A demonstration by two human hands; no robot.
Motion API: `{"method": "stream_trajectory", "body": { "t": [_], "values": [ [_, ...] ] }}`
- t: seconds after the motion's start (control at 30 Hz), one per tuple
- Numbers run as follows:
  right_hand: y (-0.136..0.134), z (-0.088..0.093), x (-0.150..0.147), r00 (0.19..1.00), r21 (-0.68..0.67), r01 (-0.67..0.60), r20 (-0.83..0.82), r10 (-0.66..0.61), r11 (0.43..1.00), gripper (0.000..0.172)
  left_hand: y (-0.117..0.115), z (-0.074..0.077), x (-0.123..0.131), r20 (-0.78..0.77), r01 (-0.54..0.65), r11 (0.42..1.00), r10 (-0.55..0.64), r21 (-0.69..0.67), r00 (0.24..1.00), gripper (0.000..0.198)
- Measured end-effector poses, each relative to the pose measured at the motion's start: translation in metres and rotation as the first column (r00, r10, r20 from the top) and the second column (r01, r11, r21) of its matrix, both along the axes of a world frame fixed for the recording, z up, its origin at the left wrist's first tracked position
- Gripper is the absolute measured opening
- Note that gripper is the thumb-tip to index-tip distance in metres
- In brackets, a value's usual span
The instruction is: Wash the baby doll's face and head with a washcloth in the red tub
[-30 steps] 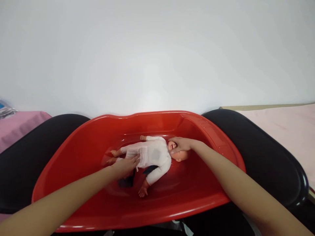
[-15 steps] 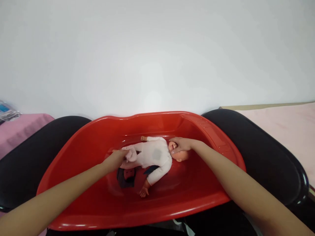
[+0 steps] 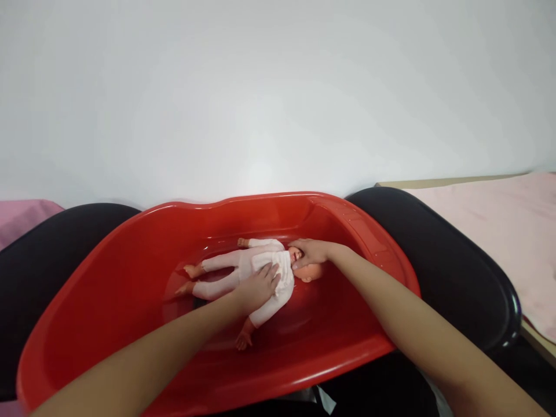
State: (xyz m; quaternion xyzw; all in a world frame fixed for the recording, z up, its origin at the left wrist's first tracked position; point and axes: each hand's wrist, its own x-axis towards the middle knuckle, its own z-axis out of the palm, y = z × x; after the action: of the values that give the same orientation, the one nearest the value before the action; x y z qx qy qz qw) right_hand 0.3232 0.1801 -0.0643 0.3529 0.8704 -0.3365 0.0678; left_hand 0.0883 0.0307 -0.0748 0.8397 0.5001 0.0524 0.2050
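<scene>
Already in the red bathtub [image 3: 108,289], head [image 3: 309,272] toward three o'clock, the baby doll [image 3: 244,267] seems mid-wipe (clothed). Left hand [image 3: 258,286] covers the cloth [image 3: 283,263], fingers parted; right hand [image 3: 315,251] cups the head, thumb spread.

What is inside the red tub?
A doll lies there with a cloth on its chest under the left hand. A dark thing by its leg is too covered by the left arm to identify.
</scene>
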Motion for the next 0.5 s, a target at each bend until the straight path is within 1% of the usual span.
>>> {"method": "stream_trajectory", "body": {
  "t": [0.07, 0.13, 0.23, 0.3, 0.33, 0.4, 0.5],
  "values": [
    [0.0, 0.001, -0.001, 1.0, -0.016, -0.006, 0.004, 0.006, 1.0, 0.081, -0.001, -0.007, -0.012, -0.038, 0.092, 0.995, -0.093, -0.042, 0.995, 0.062],
    [-0.001, 0.003, -0.002, 1.0, -0.028, -0.007, 0.001, 0.007, 1.0, 0.071, -0.002, -0.012, -0.03, -0.05, 0.137, 0.989, -0.14, -0.05, 0.989, 0.064],
    [-0.002, 0.006, -0.003, 1.0, -0.03, 0.0, -0.025, -0.001, 1.0, 0.064, -0.005, -0.019, -0.062, -0.012, 0.109, 0.993, -0.109, -0.045, 0.994, 0.065],
    [-0.004, 0.008, -0.004, 0.999, -0.035, 0.007, -0.033, -0.008, 0.999, 0.063, -0.009, -0.023, -0.082, -0.029, 0.095, 0.994, -0.097, -0.05, 0.995, 0.066],
    [-0.004, 0.009, -0.004, 0.999, -0.04, 0.012, -0.029, -0.014, 0.999, 0.063, -0.012, -0.025, -0.092, -0.069, 0.103, 0.994, -0.106, -0.043, 0.992, 0.067],
    [-0.006, 0.011, -0.003, 1.0, -0.051, 0.023, -0.015, -0.024, 0.998, 0.067, -0.018, -0.028, -0.109, -0.21, 0.14, 0.99, -0.134, 0.012, 0.968, 0.065],
    [-0.008, 0.014, -0.003, 1.0, -0.066, 0.021, -0.016, -0.022, 0.998, 0.073, -0.028, -0.033, -0.136, -0.447, 0.242, 0.96, -0.157, 0.139, 0.881, 0.06]
  ]
}}
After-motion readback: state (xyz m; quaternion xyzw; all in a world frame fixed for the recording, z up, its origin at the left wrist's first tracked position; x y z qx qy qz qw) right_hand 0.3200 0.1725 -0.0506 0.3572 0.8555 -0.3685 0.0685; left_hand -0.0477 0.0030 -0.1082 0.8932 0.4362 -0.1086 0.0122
